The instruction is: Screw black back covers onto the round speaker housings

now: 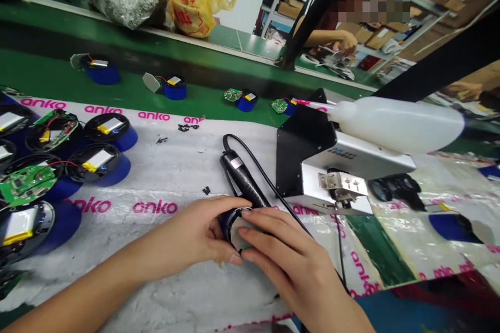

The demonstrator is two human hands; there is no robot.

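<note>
Left hand [191, 231] gripping round case [225, 222] between fingers [230, 201] and thumb; right hand [299, 252] touching pale disc [236, 237] on case, pinch unclear. Black tool [242, 179] lying just beyond fingers. Apparently seating disc; next move likely calling for level pressure.

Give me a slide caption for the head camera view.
Left hand grips a round unit while right hand touches it; corded black tool beyond, blue-cased units at left.

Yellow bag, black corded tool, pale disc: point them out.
Yellow bag [192, 2]: head view, on its printed front.
Black corded tool [246, 179]: head view, on its barrel.
Pale disc [235, 237]: head view, on its uncovered left part.
</note>
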